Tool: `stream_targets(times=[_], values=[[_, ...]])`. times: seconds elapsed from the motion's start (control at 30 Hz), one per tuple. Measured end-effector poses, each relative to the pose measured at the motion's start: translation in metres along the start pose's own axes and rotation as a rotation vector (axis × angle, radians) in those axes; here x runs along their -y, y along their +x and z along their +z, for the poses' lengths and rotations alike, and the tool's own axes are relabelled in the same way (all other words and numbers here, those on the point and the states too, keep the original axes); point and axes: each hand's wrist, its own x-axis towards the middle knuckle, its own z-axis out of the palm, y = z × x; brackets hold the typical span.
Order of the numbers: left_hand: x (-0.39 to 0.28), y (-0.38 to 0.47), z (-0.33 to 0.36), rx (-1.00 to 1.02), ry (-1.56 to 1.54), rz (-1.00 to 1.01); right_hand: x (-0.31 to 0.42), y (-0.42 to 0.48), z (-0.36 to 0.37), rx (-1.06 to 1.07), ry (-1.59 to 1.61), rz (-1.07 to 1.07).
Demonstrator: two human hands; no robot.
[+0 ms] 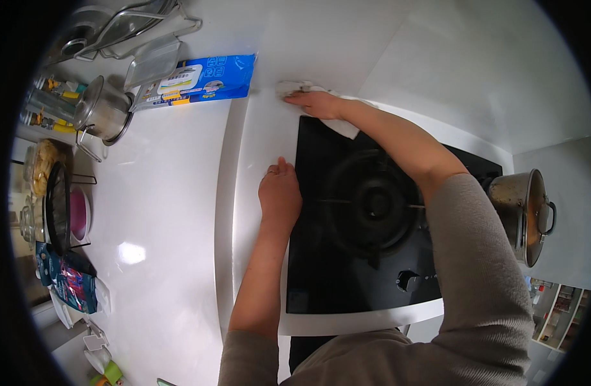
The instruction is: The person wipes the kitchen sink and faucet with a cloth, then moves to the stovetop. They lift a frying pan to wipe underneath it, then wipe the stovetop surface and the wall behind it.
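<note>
My right hand (319,104) presses a crumpled white wipe (344,126) against the white surface at the back left corner of the black glass gas hob (339,289). Part of the wipe hangs over the hob's edge. My left hand (280,193) rests on the white worktop strip at the hob's left edge, holding nothing that shows, its fingers close together and pointing away from me. The hob's round burner (375,202) lies between my arms, with a control knob (407,281) nearer to me.
A blue pack of wipes (228,77) lies at the back left, beside a small steel pot (104,111). A large lidded pot (510,207) stands right of my right arm. At the far left are a black pan (59,207), jars and a dark blue bag (76,284).
</note>
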Motion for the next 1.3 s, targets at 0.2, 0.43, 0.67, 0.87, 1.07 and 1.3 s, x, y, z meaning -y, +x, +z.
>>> stream_targets(times=[0.2,0.43,0.67,0.87,1.07,1.3], values=[[0.003,-0.004,0.007,-0.049,0.032,0.009,0.02,0.065,0.024,-0.08,0.116,-0.103],[-0.007,0.002,-0.001,0.039,0.046,-0.046,0.025,0.078,0.037,-0.122,0.147,-0.159],[-0.007,0.007,-0.008,0.125,0.093,-0.052,0.023,0.023,0.004,0.172,0.259,-0.036],[0.0,0.003,0.007,-0.04,0.096,-0.001,-0.041,-0.077,-0.007,-0.12,0.257,0.101],[0.0,0.005,0.003,-0.08,0.088,0.075,-0.085,-0.201,-0.004,-0.347,0.1,0.358],[0.0,0.008,-0.001,-0.036,0.075,0.032,-0.067,-0.296,0.015,-1.498,1.504,0.404]])
